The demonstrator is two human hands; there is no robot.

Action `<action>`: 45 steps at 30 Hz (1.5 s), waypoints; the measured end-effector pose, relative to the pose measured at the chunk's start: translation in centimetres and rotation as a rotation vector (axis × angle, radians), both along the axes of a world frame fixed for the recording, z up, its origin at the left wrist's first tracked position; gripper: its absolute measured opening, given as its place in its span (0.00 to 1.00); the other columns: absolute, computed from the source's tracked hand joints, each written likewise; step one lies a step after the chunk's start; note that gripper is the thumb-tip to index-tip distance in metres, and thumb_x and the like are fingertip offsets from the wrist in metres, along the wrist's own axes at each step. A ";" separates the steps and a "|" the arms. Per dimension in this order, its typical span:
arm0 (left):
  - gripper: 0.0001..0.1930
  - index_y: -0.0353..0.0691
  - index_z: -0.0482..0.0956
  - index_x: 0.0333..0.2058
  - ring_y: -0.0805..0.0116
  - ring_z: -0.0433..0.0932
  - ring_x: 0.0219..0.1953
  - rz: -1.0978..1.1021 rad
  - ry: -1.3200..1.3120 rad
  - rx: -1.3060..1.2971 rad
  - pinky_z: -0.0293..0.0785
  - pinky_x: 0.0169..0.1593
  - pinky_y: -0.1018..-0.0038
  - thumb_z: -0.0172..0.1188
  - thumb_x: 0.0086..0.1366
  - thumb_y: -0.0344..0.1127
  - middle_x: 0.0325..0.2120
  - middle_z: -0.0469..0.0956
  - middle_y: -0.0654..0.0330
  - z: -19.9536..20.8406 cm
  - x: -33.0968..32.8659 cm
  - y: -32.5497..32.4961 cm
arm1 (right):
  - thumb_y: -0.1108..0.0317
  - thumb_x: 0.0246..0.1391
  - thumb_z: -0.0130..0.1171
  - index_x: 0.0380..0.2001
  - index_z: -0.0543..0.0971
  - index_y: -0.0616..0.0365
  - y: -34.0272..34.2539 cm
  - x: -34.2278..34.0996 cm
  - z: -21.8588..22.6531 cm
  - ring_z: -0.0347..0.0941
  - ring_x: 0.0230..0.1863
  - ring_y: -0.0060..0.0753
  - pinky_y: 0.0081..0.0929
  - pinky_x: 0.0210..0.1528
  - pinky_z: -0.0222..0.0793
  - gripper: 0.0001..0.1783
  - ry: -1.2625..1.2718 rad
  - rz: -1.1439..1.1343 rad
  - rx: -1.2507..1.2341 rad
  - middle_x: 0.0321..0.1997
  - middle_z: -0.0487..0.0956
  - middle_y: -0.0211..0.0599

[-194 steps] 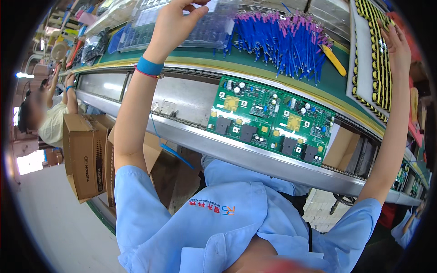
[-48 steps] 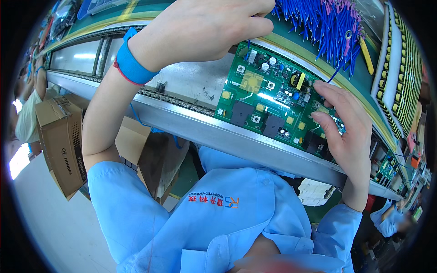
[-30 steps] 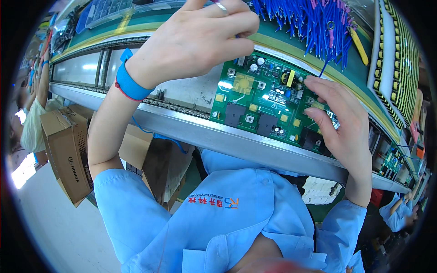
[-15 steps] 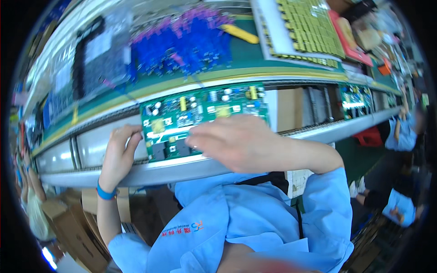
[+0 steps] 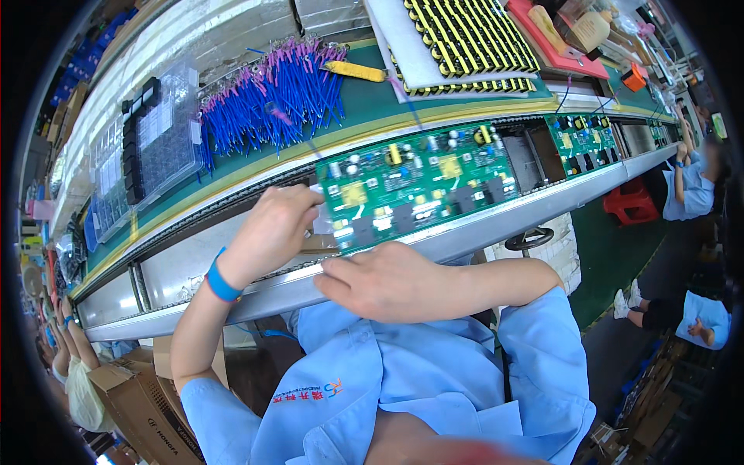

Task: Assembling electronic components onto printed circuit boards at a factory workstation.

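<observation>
Both hands (image 5: 380, 280) curl at the nearest circuit board (image 5: 419, 191) — whether gripping, I can't tell.

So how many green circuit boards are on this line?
3 that I can make out: the near board by the left hand and right hand, the middle board farther right, and the far board, small beyond that. Others may be hidden.

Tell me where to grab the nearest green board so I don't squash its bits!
I'd grip the board by its two short ends, coming from left and right: it's a flat slab, parts crowd its top, and blue wires stick up at its far edge, so pressing from above or behind looks risky.
</observation>
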State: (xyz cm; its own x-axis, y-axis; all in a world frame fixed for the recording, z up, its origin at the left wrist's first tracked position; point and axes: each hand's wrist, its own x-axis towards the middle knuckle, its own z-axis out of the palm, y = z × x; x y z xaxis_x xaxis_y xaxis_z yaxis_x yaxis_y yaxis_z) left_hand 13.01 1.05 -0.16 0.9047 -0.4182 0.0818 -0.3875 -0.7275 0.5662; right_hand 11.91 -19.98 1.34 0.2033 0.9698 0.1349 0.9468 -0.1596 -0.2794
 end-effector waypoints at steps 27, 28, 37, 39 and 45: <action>0.07 0.32 0.80 0.33 0.53 0.77 0.25 -0.105 0.193 -0.096 0.72 0.31 0.65 0.60 0.56 0.28 0.26 0.77 0.49 -2.3 1.9 0.2 | 0.70 0.42 0.56 0.23 0.75 0.57 -8.7 4.8 -1.5 0.78 0.22 0.35 0.31 0.17 0.70 0.04 -0.290 -0.740 -0.111 0.21 0.78 0.37; 0.07 0.32 0.80 0.34 0.53 0.77 0.26 -0.079 0.230 -0.093 0.72 0.32 0.65 0.60 0.56 0.28 0.26 0.77 0.49 -2.1 1.6 0.4 | 0.70 0.43 0.56 0.23 0.75 0.57 -9.1 5.3 -1.6 0.78 0.22 0.35 0.31 0.18 0.70 0.04 -0.308 -0.756 -0.118 0.21 0.78 0.37; 0.08 0.34 0.81 0.34 0.56 0.76 0.26 -0.152 0.179 -0.068 0.71 0.32 0.67 0.61 0.55 0.29 0.25 0.77 0.49 -2.6 1.0 0.5 | 0.69 0.45 0.55 0.23 0.77 0.54 -14.9 8.8 -2.6 0.80 0.24 0.37 0.32 0.21 0.72 0.03 -0.364 -1.050 -0.322 0.22 0.80 0.36; 0.08 0.34 0.81 0.34 0.57 0.75 0.22 -0.170 0.141 -0.065 0.71 0.29 0.68 0.62 0.55 0.29 0.24 0.77 0.48 -2.6 0.8 0.5 | 0.69 0.46 0.54 0.23 0.77 0.53 -16.0 9.6 -2.6 0.80 0.24 0.37 0.32 0.21 0.72 0.03 -0.382 -1.110 -0.345 0.22 0.80 0.36; 0.09 0.36 0.81 0.34 0.53 0.78 0.32 -0.195 0.186 -0.008 0.69 0.40 0.65 0.61 0.56 0.33 0.28 0.80 0.51 -1.3 0.4 -0.1 | 0.70 0.47 0.53 0.24 0.78 0.53 -20.8 11.8 -3.6 0.80 0.26 0.41 0.38 0.24 0.73 0.04 -0.427 -1.299 -0.375 0.22 0.80 0.38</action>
State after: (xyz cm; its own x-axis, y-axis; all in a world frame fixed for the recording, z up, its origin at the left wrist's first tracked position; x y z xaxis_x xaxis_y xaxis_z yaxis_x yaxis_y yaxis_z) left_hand 13.45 0.98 -1.42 0.8068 -0.5861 -0.0747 -0.4086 -0.6447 0.6461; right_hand 23.74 -40.75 -2.30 0.9742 0.1185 0.1920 0.0705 -0.9683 0.2396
